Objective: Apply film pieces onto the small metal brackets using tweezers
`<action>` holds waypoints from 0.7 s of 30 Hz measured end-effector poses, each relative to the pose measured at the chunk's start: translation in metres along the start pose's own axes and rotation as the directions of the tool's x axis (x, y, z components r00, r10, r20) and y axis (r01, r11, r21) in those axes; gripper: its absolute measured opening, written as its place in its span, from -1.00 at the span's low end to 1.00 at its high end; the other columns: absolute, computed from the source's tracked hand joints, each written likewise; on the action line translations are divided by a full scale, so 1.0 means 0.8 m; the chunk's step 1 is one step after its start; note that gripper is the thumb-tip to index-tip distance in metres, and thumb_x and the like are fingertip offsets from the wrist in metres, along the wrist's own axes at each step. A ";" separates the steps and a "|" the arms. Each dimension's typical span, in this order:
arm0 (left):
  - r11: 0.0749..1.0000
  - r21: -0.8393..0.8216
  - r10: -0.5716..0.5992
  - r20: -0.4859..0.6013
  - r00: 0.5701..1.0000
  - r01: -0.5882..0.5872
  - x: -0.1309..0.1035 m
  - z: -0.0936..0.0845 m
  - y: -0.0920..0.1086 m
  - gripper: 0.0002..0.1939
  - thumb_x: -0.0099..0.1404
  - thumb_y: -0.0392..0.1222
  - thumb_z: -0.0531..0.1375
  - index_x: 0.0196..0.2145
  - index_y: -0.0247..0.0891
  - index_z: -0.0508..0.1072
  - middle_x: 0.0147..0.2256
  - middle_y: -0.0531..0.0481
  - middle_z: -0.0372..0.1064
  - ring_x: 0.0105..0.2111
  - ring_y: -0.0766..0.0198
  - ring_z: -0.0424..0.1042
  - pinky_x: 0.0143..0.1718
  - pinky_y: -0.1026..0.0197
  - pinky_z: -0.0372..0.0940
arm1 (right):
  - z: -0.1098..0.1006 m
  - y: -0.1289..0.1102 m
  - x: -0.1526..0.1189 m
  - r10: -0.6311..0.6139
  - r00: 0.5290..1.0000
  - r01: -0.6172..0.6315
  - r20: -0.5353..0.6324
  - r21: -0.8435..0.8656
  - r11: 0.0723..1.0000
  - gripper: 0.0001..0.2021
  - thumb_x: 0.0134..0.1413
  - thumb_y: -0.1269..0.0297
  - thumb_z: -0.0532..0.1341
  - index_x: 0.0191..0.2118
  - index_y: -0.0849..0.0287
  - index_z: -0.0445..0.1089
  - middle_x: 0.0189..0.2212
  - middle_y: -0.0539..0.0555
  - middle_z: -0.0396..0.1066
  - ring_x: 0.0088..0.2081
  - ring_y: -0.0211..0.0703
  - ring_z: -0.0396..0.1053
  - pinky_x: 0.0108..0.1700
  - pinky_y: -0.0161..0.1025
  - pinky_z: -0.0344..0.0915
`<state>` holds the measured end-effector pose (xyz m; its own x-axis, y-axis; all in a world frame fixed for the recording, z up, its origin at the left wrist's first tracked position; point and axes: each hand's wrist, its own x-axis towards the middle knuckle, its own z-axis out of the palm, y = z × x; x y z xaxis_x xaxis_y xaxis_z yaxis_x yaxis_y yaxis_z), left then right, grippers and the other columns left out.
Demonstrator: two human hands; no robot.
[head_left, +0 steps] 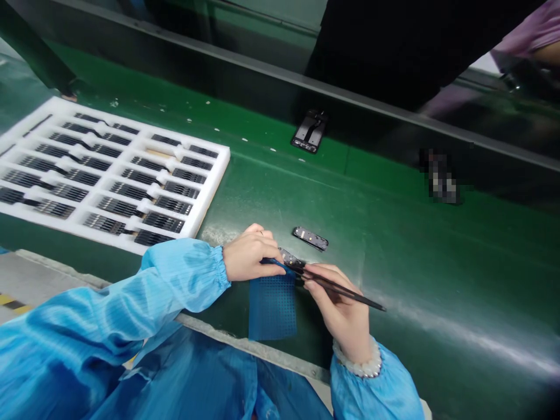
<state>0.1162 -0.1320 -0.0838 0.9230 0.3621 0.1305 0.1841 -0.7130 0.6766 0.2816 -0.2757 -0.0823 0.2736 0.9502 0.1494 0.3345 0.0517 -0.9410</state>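
My left hand [254, 255] has its fingers closed at the top edge of a blue perforated sheet [272, 308], beside a small black electronic part [290, 258]. Black tweezers [345, 290] lie in my right hand [343, 309], fingers closed round them, their tips over the left fingertips and the part. Whether the tips grip anything is too small to tell. Just beyond the hands, a second black electronic part [310, 238] rests on the green mat [394, 245].
On the left stands a white foam tray [214, 184] with rows of black flex parts in its slots. A dark flat module [310, 132] lies near the back ledge, and a pixelated object [441, 178] farther right. A person's pink sleeve [531, 29] shows at the top right.
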 end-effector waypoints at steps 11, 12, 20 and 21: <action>0.997 0.022 0.068 -0.011 0.998 -0.068 0.000 0.000 0.001 -0.81 0.25 -0.11 0.19 -0.44 -0.24 0.49 -0.49 0.11 0.43 -0.39 0.37 0.28 -0.17 0.21 -0.05 | 0.006 0.006 -0.006 0.038 0.999 -0.038 0.000 -0.009 0.999 -0.83 0.07 0.40 0.24 -0.18 0.06 0.43 -0.27 0.05 0.48 -0.22 -0.14 0.45 -0.16 -0.19 0.41; 0.997 0.025 0.070 -0.008 0.998 -0.070 0.000 0.000 0.001 -0.80 0.26 -0.10 0.19 -0.44 -0.23 0.49 -0.50 0.11 0.42 -0.39 0.37 0.28 -0.17 0.21 -0.06 | 0.006 0.006 -0.005 0.038 0.999 -0.038 -0.002 -0.011 0.999 -0.83 0.07 0.39 0.24 -0.19 0.06 0.43 -0.27 0.04 0.48 -0.23 -0.14 0.46 -0.15 -0.19 0.40; 0.996 0.043 0.080 -0.002 0.997 -0.080 -0.002 0.000 0.001 -0.77 0.27 -0.08 0.17 -0.45 -0.24 0.48 -0.51 0.11 0.41 -0.39 0.37 0.28 -0.17 0.20 -0.07 | 0.006 0.001 -0.003 -0.001 1.000 0.001 -0.010 -0.051 0.999 -0.87 0.07 0.37 0.24 -0.22 0.10 0.45 -0.31 0.07 0.50 -0.26 -0.12 0.47 -0.22 -0.17 0.43; 0.996 0.044 0.081 -0.002 0.997 -0.081 -0.002 0.000 0.001 -0.78 0.27 -0.08 0.17 -0.45 -0.24 0.48 -0.51 0.11 0.41 -0.38 0.36 0.28 -0.17 0.19 -0.07 | 0.006 0.001 -0.003 -0.002 1.000 0.001 -0.011 -0.053 0.999 -0.87 0.07 0.37 0.24 -0.22 0.10 0.45 -0.31 0.07 0.50 -0.27 -0.12 0.47 -0.22 -0.17 0.43</action>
<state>0.1152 -0.1329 -0.0838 0.9340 0.3047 0.1865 0.1236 -0.7655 0.6315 0.2773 -0.2763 -0.0847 0.2833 0.9465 0.1546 0.3824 0.0363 -0.9233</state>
